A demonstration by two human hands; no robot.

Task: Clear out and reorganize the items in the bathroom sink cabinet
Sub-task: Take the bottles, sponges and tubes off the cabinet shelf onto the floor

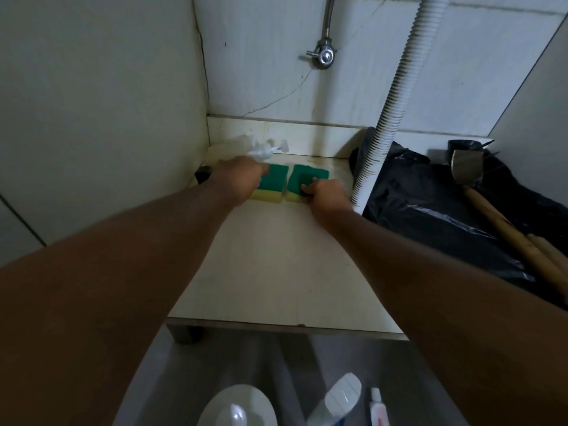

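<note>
Head camera: a person reaches both arms deep into the sink cabinet, where two green-topped yellow sponges lie side by side on the cabinet floor. The right hand pinches the right sponge at its near corner, fingertips curled onto the green scouring face. The left hand covers the outer edge of the left sponge; its fingers are hidden, so whether it grips cannot be told. Both sponges look light, soft and squashy, with a rough top that should not slip; a pinch across the foam sides should lift them easily. Just beyond the left hand, a clear spray bottle lies in the back corner, likely light and easily knocked. Right beside the right hand a white corrugated drain hose comes down, hemming that wrist in. Past it, a black plastic bag lies crumpled under a wooden-handled tool. Near the elbows, outside the cabinet, stand bottles and a small tube.
</note>
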